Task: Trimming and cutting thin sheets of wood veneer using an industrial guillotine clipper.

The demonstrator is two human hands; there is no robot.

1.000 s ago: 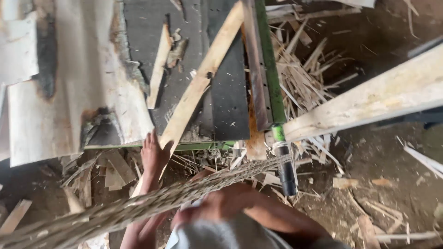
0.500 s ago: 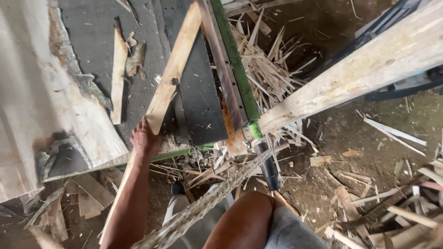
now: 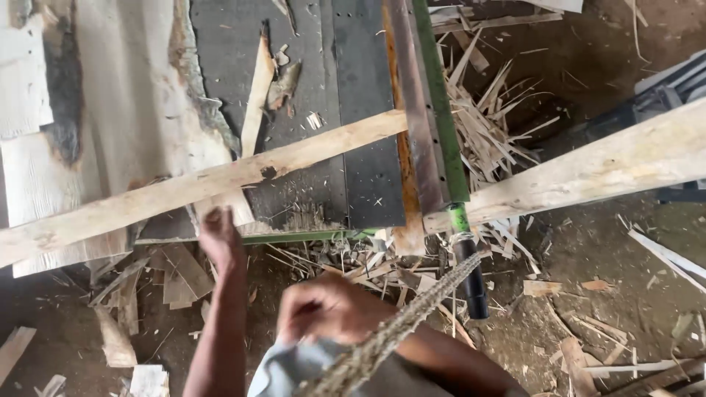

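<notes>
Stretching across the upper half of the frame, the dark desk (image 3: 346,147) of a green-framed machine is being shown, with a pale rough slab (image 3: 110,117) lying over its upper left part. A long wooden plank (image 3: 220,180) is lying slantwise on the desk, from the left edge up towards the green rail (image 3: 439,110) at upper centre. A second plank (image 3: 588,173) is running off to the right edge of the frame. Offcuts and splinters (image 3: 485,103) are being seen scattered over the dirt floor (image 3: 610,294) below.

The left hand (image 3: 219,239), at centre left, is being pressed against the lower edge of the long plank; whether its grip is closed around the wood cannot be told. The right hand (image 3: 331,309), at lower centre, is being held clenched on a twisted rope (image 3: 412,316) that is running up towards the machine's black handle (image 3: 471,276).

The long plank is being judged stiff, fairly light and rough with splinters; it is probably best taken hold of along its edges near the middle.
</notes>
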